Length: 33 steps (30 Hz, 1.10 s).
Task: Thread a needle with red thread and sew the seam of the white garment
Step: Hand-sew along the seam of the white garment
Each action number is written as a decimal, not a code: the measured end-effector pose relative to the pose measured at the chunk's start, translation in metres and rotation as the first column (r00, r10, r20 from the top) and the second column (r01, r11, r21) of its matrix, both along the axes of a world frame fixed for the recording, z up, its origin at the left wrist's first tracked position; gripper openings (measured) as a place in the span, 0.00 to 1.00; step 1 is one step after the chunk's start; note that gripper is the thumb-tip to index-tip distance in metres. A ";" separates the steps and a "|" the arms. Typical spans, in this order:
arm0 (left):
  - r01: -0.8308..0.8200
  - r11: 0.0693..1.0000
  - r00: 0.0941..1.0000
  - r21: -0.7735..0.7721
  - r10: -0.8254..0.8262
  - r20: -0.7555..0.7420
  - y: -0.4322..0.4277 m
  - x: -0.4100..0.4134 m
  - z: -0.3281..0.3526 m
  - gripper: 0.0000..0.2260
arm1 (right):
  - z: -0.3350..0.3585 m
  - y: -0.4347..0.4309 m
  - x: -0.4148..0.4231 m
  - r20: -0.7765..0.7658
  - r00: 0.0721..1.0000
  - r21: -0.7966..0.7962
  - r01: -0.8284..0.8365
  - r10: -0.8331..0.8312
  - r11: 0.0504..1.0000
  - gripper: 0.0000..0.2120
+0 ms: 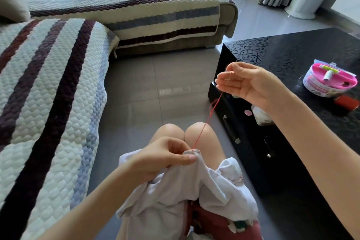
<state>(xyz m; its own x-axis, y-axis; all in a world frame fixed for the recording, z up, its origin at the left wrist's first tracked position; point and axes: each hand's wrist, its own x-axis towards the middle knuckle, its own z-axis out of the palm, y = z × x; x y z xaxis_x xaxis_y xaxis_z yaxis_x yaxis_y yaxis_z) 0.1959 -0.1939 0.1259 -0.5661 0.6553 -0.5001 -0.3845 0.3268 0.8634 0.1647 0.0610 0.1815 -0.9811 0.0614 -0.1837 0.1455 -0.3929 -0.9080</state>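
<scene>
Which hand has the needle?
The right hand, raised beside the black table, pinches the needle, red thread trailing down; the left hand is lower, gripping the white garment.

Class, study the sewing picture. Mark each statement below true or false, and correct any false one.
1. The left hand pinches the white garment. True.
2. The right hand holds scissors. False: it pinches a needle.
3. The red thread runs from the garment up to the right hand. True.
4. The pink sewing box stands on the sofa. False: it stands on the black table.
5. The red spool lies inside the box. False: it lies beside the box, on the table.
</scene>
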 end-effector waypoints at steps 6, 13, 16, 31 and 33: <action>-0.135 0.989 0.989 0.054 0.132 0.062 -0.002 0.002 -0.005 0.03 | -0.015 0.051 -0.064 0.245 0.910 -0.351 0.406 -0.336 0.844 0.15; -0.149 0.987 0.987 0.067 0.145 0.066 -0.003 0.004 -0.002 0.03 | -0.053 0.053 -0.073 0.005 0.843 0.613 0.422 -0.537 0.668 0.11; -0.149 0.985 0.987 0.087 0.143 0.066 -0.003 0.004 -0.001 0.01 | -0.058 0.008 -0.025 0.138 0.980 0.623 -0.198 0.143 0.757 0.05; -0.073 0.990 0.997 0.122 0.069 0.036 -0.010 0.003 0.003 0.01 | -0.069 -0.041 0.054 0.158 0.792 0.580 -0.557 0.589 0.594 0.09; -0.074 0.992 0.997 0.099 0.071 0.030 -0.011 0.003 0.004 0.02 | -0.063 -0.037 0.051 0.100 0.845 0.543 -0.488 0.525 0.683 0.08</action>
